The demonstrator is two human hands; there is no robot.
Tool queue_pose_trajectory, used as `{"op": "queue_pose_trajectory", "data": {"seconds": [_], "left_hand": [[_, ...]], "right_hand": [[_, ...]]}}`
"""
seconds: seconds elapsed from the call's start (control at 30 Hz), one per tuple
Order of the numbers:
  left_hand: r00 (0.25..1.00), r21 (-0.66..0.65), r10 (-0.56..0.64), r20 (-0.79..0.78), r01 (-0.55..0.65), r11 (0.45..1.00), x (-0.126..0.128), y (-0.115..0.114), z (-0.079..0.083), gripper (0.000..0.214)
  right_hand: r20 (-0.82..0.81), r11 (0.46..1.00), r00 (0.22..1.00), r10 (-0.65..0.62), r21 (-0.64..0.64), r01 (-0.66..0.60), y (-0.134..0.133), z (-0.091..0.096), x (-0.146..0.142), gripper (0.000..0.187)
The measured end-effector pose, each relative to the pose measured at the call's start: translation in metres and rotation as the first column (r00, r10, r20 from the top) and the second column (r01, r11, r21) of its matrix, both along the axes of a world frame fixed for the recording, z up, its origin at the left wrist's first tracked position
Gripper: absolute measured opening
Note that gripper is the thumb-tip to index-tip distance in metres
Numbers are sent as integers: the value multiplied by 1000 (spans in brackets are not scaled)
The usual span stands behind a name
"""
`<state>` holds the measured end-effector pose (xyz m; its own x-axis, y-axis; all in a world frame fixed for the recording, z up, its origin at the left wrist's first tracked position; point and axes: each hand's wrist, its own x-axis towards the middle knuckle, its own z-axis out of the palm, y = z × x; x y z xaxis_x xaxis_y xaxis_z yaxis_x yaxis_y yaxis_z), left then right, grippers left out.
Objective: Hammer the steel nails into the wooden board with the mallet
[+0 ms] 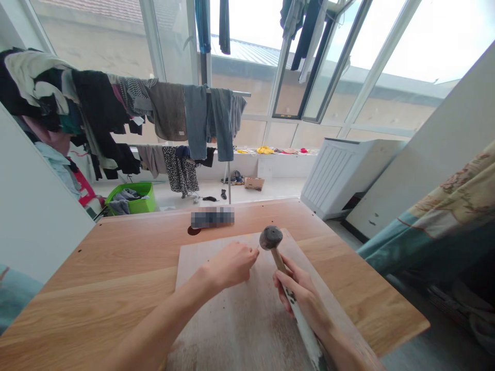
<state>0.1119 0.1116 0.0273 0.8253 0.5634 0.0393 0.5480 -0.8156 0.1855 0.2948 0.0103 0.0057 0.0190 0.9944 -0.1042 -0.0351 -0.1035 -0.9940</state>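
My right hand [299, 288] is wrapped round the wooden handle of a mallet [271, 238] with a dark, round head. The handle slants down toward me, and its lower part looks worn and whitish. The head is raised just right of my left hand [237, 263], apart from it. My left hand is closed, thumb and fingers pinched together low over a pale wooden board [232, 319]. Whatever is in that pinch is too small to make out. Under the board is a wooden table [116, 288].
A blurred dark object [212, 217] sits at the table's far edge beside a dark round hole [194, 231]. Beyond stand a laundry rack with hanging clothes [166, 111], a green basket [141, 201] and a white ribbed cabinet [328, 172]. A curtain [417, 232] hangs at right.
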Motion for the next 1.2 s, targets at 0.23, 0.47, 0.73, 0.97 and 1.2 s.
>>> {"op": "queue_pose_trajectory", "data": {"seconds": [0.23, 0.47, 0.73, 0.97, 1.2], "left_hand": [[835, -434, 217, 506, 29, 900, -17, 35, -18, 15], [749, -495, 360, 556, -50, 868, -19, 44, -42, 15], [735, -488, 333, 590, -3, 873, -18, 41, -46, 15], [733, -476, 324, 598, -1, 879, -19, 39, -50, 10], [728, -459, 331, 600, -25, 888, -18, 38, -48, 8]], "right_hand": [[-1, 1000, 1000, -12, -1, 12, 0, 1, 0, 60], [1, 1000, 1000, 18, 24, -18, 1, 3, 0, 54], [2, 1000, 1000, 15, 22, -15, 0, -2, 1, 55], [13, 1000, 1000, 6, -1, -6, 0, 8, -2, 44], [2, 998, 998, 55, -8, -55, 8, 29, -22, 30]]}}
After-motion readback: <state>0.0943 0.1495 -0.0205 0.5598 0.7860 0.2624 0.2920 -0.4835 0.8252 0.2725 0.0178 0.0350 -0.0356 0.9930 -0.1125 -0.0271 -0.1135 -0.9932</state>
